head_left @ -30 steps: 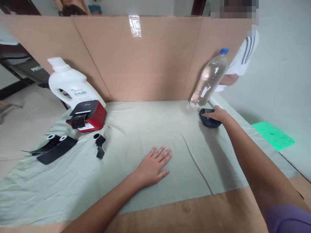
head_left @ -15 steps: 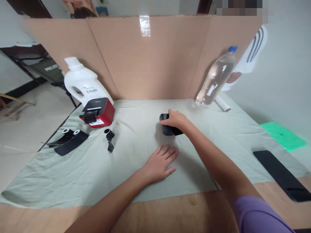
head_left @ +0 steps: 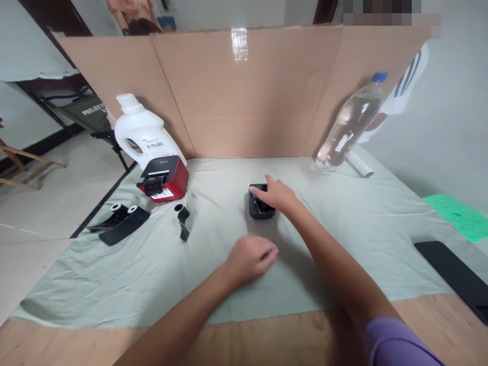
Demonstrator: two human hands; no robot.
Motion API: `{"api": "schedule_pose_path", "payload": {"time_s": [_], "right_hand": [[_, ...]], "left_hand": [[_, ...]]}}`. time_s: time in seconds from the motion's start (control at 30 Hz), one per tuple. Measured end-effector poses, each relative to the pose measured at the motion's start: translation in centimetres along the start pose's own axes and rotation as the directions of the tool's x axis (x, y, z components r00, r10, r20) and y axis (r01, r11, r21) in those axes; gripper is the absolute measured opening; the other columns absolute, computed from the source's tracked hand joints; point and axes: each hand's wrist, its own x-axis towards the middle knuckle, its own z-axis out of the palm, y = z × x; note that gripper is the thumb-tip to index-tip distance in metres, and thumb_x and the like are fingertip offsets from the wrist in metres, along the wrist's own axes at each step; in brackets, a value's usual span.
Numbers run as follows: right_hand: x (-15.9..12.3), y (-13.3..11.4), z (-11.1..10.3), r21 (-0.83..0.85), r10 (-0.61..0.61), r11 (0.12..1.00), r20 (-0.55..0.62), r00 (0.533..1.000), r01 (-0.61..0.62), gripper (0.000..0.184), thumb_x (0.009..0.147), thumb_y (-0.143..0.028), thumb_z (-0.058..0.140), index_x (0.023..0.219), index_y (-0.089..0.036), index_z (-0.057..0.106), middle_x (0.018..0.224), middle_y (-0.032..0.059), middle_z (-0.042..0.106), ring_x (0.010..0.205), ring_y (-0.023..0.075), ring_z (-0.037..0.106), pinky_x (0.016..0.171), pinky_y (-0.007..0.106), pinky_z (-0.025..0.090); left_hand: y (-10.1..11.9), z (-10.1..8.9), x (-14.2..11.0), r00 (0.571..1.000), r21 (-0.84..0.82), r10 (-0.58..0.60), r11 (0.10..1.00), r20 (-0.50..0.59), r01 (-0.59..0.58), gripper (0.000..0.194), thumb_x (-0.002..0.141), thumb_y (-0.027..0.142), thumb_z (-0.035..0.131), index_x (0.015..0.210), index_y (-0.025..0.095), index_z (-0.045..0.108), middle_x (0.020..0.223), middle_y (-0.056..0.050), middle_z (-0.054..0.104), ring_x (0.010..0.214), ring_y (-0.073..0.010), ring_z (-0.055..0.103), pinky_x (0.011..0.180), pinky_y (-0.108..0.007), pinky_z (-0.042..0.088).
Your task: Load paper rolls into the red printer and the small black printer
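My right hand [head_left: 281,195] is closed over the right side of a small black box-shaped device [head_left: 262,212], its thumb and fingers on the top. The device rests on the pale green cloth, and part of its top is covered by my fingers; its exact kind cannot be made out. Closer to me, my left hand [head_left: 252,258] rests on the cloth with its fingers curled into a loose fist, and nothing shows in it. To the left lie a short curled black strip on a roll [head_left: 182,222] and a red and black label printer [head_left: 163,178].
A white detergent bottle [head_left: 147,129] stands behind the printer. Black strips with white-ended rolls [head_left: 124,223] lie at the left edge. A clear water bottle [head_left: 353,122] leans by the cardboard wall [head_left: 251,101], near a white tube [head_left: 360,165]. A black phone-like slab [head_left: 453,279] lies right.
My left hand has gone from flat with spread fingers to a fist. The black device has been tipped back level onto the cloth under my right hand. The view has shifted slightly.
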Motion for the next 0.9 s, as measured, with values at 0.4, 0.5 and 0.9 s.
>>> {"api": "schedule_pose_path", "payload": {"time_s": [0.4,0.5,0.9], "right_hand": [[-1.4,8.5,6.1,0.246,-0.323,0.889,-0.261,0.909,0.387,0.054,0.105,-0.037,0.026,0.149,-0.019,0.050,0.116,0.0143,0.070,0.109,0.0299,0.061,0.099,0.047,0.049],[-1.5,8.3,6.0,0.249,-0.328,0.888,-0.248,0.911,0.387,0.055,0.105,-0.041,0.027,0.150,-0.020,0.050,0.112,0.0149,0.069,0.108,0.0312,0.059,0.099,0.048,0.048],[-1.8,7.7,5.4,0.231,-0.322,0.902,-0.200,0.925,0.364,0.059,0.105,-0.043,0.022,0.149,-0.015,0.049,0.103,0.0169,0.068,0.103,0.0332,0.057,0.094,0.049,0.049]], "left_hand": [[-9.5,-3.5,5.4,0.903,0.012,-0.352,0.931,-0.248,0.366,0.048,0.096,0.020,0.045,0.139,0.025,0.065,0.097,-0.006,0.068,0.089,-0.0206,0.063,0.085,-0.031,0.050],[-9.2,-2.9,5.0,0.908,0.078,-0.346,0.925,-0.235,0.372,0.051,0.098,0.022,0.043,0.146,0.026,0.058,0.104,-0.007,0.069,0.098,-0.0232,0.065,0.088,-0.032,0.050],[-9.4,-3.7,5.4,0.947,0.423,-0.302,0.848,-0.109,0.319,0.053,0.097,0.016,0.041,0.147,0.022,0.055,0.104,-0.010,0.068,0.094,-0.0245,0.064,0.083,-0.031,0.051]]}}
